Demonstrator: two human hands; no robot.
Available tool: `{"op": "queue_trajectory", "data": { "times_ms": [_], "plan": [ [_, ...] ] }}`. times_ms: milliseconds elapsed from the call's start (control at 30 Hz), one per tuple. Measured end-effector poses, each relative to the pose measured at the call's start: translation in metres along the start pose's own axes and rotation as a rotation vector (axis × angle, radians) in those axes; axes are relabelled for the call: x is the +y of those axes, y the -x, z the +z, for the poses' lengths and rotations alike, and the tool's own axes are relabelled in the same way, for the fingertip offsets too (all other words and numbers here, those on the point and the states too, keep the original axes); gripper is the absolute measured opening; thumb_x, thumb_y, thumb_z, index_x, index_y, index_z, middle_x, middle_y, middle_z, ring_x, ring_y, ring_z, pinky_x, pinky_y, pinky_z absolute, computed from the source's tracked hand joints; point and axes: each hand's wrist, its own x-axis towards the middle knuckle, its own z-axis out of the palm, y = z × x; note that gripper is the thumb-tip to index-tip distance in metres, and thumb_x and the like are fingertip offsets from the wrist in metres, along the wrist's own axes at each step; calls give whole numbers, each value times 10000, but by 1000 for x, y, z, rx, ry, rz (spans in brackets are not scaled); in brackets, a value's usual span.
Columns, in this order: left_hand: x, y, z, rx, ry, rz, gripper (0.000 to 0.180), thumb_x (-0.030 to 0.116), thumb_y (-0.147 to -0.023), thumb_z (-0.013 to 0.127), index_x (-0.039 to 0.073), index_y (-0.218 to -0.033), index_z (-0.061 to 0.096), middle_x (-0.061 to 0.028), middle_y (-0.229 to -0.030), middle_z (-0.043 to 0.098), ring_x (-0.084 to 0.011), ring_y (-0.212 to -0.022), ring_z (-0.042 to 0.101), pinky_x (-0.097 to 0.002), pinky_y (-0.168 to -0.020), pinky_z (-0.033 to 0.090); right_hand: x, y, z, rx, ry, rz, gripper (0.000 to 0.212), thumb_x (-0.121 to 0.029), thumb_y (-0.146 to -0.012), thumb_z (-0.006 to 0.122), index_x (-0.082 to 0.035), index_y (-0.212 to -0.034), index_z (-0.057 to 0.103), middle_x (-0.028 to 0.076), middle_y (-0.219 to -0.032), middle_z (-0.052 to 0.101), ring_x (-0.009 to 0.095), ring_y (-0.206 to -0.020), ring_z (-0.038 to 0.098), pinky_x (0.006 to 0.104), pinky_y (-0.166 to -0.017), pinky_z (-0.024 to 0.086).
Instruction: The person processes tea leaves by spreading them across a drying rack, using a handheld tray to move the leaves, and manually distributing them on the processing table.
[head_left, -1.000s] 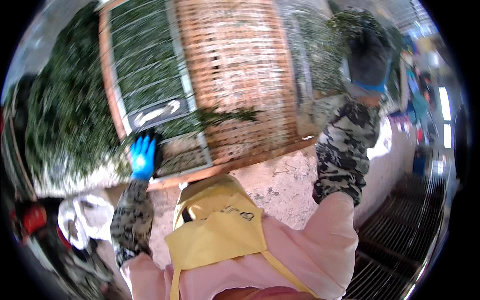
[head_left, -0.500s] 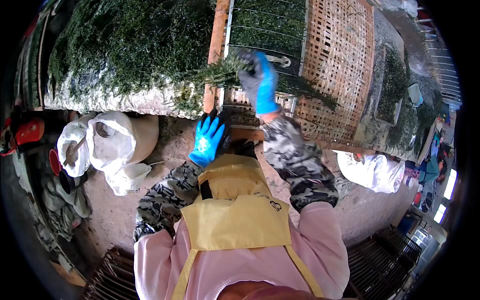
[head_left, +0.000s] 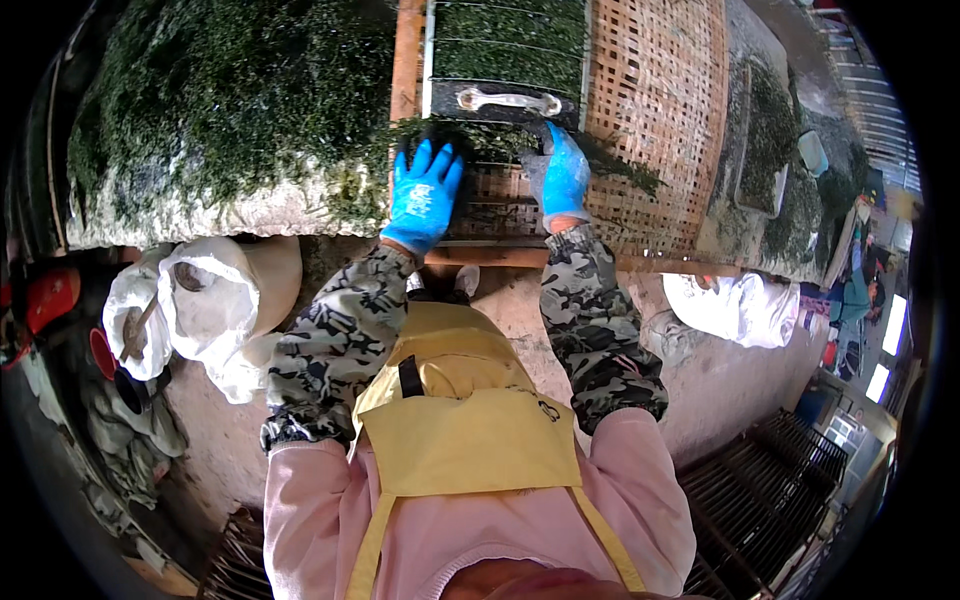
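My left hand [head_left: 422, 200], in a blue glove, lies with fingers spread at the near end of a slim frame, over loose dark green stringy leaf matter [head_left: 425, 130]. Opposite it, my right hand [head_left: 564, 180], in a blue and grey glove, is turned on its side with the thumb apart; part of its fingers is hidden. Between and just beyond both hands is a pale handle [head_left: 510, 101] on a dark end board. Beyond the handle, the frame bed [head_left: 510, 40] is covered with green matter crossed by thin wires.
A large heap of green matter [head_left: 230, 110] covers the table's left side. Right of the frame is a woven slatted mat [head_left: 655, 110], then a shallow tray [head_left: 762, 150]. Below the table edge stand white sacks [head_left: 205, 300] at left and a white bag [head_left: 735, 305] at right.
My right hand has come down and right from over the handle, and the strands it held are no longer in it. My left hand has moved up onto the frame's near end.
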Motion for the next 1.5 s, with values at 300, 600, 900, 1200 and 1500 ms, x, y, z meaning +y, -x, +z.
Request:
{"op": "queue_trajectory", "data": {
  "times_ms": [300,600,900,1200,1500],
  "plan": [
    [20,-19,13,5,-14,18,409,143,-866,535,168,-1264,624,-50,-1429,503,-383,-1340,408,-660,-1089,263,23,-16,-63,-122,-261,172,375,-176,-890,687,-9,-1218,615,119,-1084,702,259,-877,700,345,-717,587],
    [13,5,-8,252,83,-88,504,222,-818,665,148,-1314,613,-96,-1384,547,-393,-1312,424,-538,-1087,271,54,-29,-53,-3,-1108,790,457,-187,-941,525,53,-1328,497,192,-1018,660,170,-871,665,257,-705,559],
    [38,92,11,210,246,7,367,143,-766,697,52,-1120,659,-151,-1329,582,-411,-1243,504,-582,-1028,352,73,16,-47,-317,-928,939,234,-147,-952,564,4,-1103,658,70,-762,660,179,-687,641,292,-609,523],
    [76,91,10,233,352,52,324,155,-770,718,55,-1075,677,-147,-1236,627,-396,-1220,532,-586,-1031,370,70,16,-75,-229,-201,54,438,-331,-843,702,-93,-1203,627,81,-1180,661,265,-1031,643,367,-818,548],
    [81,46,25,308,244,-22,442,179,-773,663,59,-1197,623,-182,-1332,544,-414,-1216,492,-536,-1011,377,51,14,-72,-336,734,-393,308,-166,-878,632,-35,-1156,613,196,-1079,655,345,-883,643,431,-707,545]
  ]
}}
